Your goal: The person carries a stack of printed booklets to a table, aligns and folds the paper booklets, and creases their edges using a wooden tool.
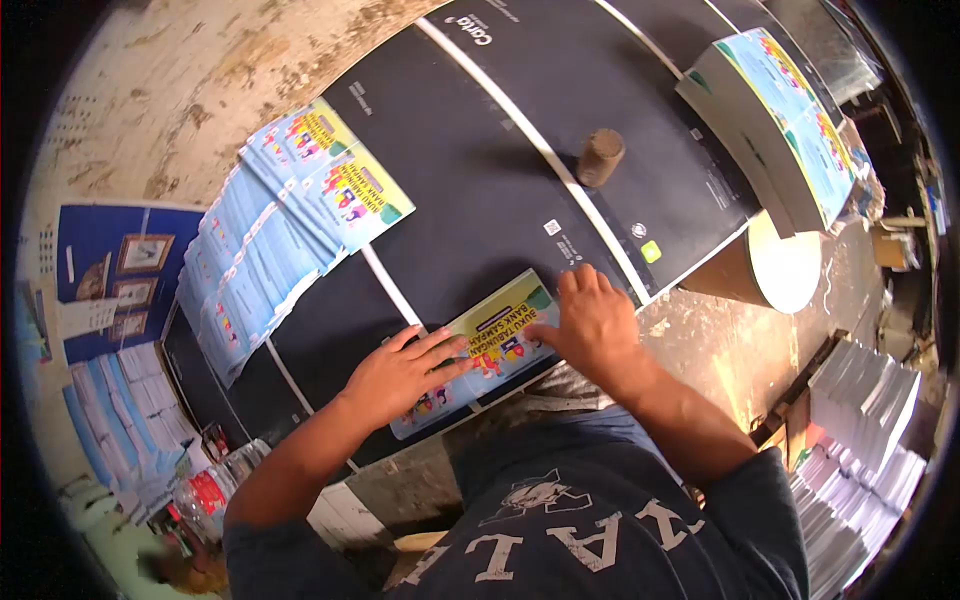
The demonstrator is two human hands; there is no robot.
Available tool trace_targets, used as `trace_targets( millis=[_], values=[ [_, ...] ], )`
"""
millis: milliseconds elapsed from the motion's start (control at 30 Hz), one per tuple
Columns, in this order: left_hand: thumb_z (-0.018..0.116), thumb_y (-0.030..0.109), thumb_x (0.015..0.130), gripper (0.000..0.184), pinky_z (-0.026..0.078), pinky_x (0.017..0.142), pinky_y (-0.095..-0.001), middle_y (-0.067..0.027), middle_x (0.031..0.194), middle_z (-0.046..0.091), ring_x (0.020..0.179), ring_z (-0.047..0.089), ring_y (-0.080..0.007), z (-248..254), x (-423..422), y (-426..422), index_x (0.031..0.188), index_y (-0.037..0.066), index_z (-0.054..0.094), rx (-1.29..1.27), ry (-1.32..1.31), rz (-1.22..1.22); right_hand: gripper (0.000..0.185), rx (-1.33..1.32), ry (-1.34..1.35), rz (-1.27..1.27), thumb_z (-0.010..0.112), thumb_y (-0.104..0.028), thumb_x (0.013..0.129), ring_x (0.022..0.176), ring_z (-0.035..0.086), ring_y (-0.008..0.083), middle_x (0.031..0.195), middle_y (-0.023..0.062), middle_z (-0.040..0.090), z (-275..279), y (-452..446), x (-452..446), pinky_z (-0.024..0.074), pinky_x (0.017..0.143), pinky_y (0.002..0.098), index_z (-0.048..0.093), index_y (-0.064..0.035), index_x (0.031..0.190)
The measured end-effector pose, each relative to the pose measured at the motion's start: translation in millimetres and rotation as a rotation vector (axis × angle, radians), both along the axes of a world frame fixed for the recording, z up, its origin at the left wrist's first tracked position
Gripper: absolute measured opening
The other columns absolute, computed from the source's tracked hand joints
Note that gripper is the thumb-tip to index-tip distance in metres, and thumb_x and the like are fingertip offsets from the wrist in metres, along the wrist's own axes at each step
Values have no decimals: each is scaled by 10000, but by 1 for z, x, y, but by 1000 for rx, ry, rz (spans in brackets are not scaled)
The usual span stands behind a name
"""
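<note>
A printed cover sheet (500,312) in yellow and light blue lies near the front edge of the black table, marked "Buku Tabungan Bank Sampah". My left hand (400,375) rests on its left part, fingers spread flat. At its right end is my right hand (597,325), thumb stretched over the sheet and the other fingers extended past its edge. Neither hand grips anything. Further left, a fanned pile of the same printed sheets (270,235) overlaps in a long row. A short brown cylinder (602,157) stands upright beyond my right hand.
White strips cross the black table surface (480,160). A thick stack of printed sheets (775,120) sits at the far right end. Below that end is a round-topped drum (785,265). Paper stacks (865,400) stand at lower right, with more bundles (130,410) at lower left.
</note>
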State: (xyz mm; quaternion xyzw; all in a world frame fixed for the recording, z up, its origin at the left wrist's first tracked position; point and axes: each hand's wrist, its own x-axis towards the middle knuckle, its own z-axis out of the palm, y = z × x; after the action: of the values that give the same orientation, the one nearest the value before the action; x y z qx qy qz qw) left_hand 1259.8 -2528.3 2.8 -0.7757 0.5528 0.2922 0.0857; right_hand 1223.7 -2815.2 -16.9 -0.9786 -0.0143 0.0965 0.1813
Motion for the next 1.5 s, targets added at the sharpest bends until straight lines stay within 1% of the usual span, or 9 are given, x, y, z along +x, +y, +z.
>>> trace_targets(
  millis=[100, 233, 467, 767, 833, 933, 1000, 1100, 1500],
  values=[
    [636, 232, 872, 522, 271, 1209, -433, 10, 1543, 432, 1468, 350, -201, -1, 0, -1, 1385, 250, 542, 55, -63, -52, 559, 526, -302, 246, 775, -231, 806, 1099, 597, 319, 1179, 172, 610, -23, 69, -13, 490, 942, 422, 566, 15, 1263],
    [608, 217, 871, 228, 286, 1201, -435, 1, 1334, 595, 1366, 457, -177, -14, -5, 11, 1065, 183, 723, -4, -166, -34, 560, 466, -323, 352, 664, -224, 888, 1274, 514, 386, 1341, 245, 537, -49, 116, -17, 396, 1115, 463, 499, 61, 1341],
    [725, 282, 756, 464, 232, 1226, -490, 2, 1284, 607, 1365, 469, -202, -23, 7, 28, 1206, 179, 676, -50, -64, -48, 665, 400, -192, 444, 623, -262, 863, 1356, 461, 388, 1436, 250, 486, -63, 115, -19, 327, 1172, 489, 448, 94, 1397],
    [568, 580, 915, 696, 142, 1197, -600, -39, 1588, 377, 1497, 269, -285, -51, -145, 141, 1459, 151, 491, -69, -408, 1184, 799, 104, -13, 584, 535, -546, 953, 1470, 314, 354, 1556, 224, 364, -56, 127, -19, 202, 1226, 475, 369, 8, 1506],
    [441, 573, 996, 656, 126, 1199, -592, -66, 1575, 404, 1494, 272, -320, -65, -186, 150, 1430, 89, 528, 7, -509, 1246, 813, 0, -44, 554, 515, -570, 955, 1483, 288, 345, 1574, 200, 345, -55, 131, -18, 175, 1233, 470, 356, -6, 1518],
    [573, 403, 974, 455, 284, 1094, -563, -122, 1335, 607, 1340, 451, -367, -36, -181, 128, 1170, 8, 686, -353, -581, 1644, 799, -84, -6, 537, 499, -567, 961, 1501, 238, 335, 1600, 184, 302, -56, 135, -22, 147, 1237, 477, 342, -32, 1532],
    [625, 353, 937, 419, 326, 1035, -556, -131, 1288, 608, 1259, 499, -364, -32, -145, 66, 1190, 22, 666, -879, -505, 1432, 795, -137, -3, 541, 506, -550, 955, 1508, 214, 337, 1605, 176, 293, -58, 137, -22, 138, 1236, 484, 334, -29, 1530],
    [463, 419, 999, 605, 206, 1150, -607, -181, 1555, 399, 1471, 334, -320, -63, -120, -14, 1451, 17, 455, -655, -484, 1366, 750, -194, -137, 612, 517, -482, 937, 1478, 269, 355, 1567, 184, 346, -72, 131, -22, 176, 1220, 505, 363, -15, 1503],
    [462, 397, 964, 585, 246, 1156, -563, -140, 1551, 427, 1441, 385, -295, -92, -115, -17, 1437, 55, 506, -613, -407, 1477, 681, -117, -163, 551, 459, -361, 923, 1433, 312, 413, 1547, 226, 345, -71, 137, -24, 214, 1189, 558, 375, 12, 1487]
  ],
)
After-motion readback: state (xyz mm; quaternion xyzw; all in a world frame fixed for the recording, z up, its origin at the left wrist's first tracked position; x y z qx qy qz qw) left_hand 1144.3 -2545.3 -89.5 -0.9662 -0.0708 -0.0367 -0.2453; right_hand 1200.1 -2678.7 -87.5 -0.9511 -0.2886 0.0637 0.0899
